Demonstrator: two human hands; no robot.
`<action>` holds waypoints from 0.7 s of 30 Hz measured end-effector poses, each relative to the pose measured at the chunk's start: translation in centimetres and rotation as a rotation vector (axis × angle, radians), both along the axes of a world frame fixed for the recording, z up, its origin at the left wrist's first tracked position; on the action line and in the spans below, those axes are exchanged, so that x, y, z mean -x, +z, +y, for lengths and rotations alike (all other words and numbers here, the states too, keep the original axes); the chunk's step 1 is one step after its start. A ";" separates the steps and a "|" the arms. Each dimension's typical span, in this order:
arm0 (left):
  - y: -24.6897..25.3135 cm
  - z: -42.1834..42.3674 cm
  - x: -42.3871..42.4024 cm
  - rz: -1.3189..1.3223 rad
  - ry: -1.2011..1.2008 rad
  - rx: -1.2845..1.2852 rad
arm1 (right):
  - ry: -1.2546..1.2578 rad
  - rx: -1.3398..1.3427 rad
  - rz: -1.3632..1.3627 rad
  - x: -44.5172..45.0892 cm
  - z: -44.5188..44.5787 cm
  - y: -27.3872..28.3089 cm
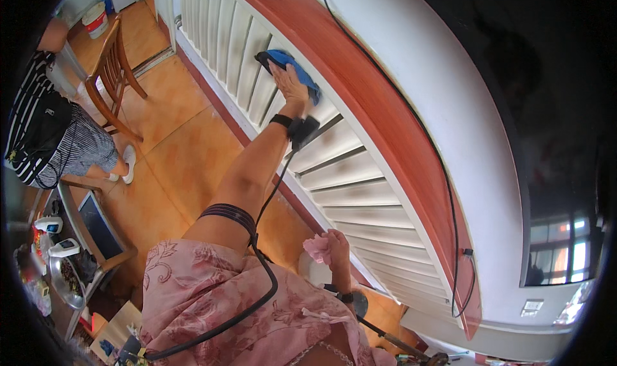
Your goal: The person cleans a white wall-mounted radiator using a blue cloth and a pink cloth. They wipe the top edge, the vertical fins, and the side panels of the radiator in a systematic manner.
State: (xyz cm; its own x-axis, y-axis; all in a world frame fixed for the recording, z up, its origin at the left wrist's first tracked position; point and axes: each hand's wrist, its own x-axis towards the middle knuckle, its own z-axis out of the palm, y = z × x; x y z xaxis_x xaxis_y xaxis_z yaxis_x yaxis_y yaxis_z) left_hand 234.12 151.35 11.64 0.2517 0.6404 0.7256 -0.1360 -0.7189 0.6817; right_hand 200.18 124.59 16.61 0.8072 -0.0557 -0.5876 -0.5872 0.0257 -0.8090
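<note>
My left hand lies flat with its fingers stretched over a blue cloth with a dark edge. It presses the cloth against the upper part of a white ribbed radiator. A black strap with a device sits on that wrist, and a cable runs back from it along the arm. Lower down, near the radiator's bottom edge, my right hand is closed around a crumpled pink cloth. A dark strap circles this wrist too.
A red-brown ledge with a loose black cable tops the radiator. Right of it hangs a dark television screen. At left, a person stands beside a wooden chair, near a cluttered table.
</note>
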 end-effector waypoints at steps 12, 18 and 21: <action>6.6 -6.4 8.4 -0.082 -0.482 0.316 | 0.055 -0.069 -0.122 -2.5 2.6 0.8; -4.0 -4.2 6.5 0.186 -0.353 0.515 | -0.011 0.095 0.023 -1.1 4.5 1.9; -8.0 -4.6 6.1 0.059 -0.304 0.946 | -0.007 0.101 0.075 -0.9 4.9 1.4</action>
State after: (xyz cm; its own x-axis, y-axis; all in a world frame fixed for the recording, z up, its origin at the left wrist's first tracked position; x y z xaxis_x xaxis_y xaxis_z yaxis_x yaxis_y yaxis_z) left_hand 227.97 146.80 3.59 0.5200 0.8513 -0.0694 -0.1714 0.1837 0.9679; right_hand 201.09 129.47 18.00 0.7603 -0.1232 -0.6378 -0.6466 -0.0498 -0.7612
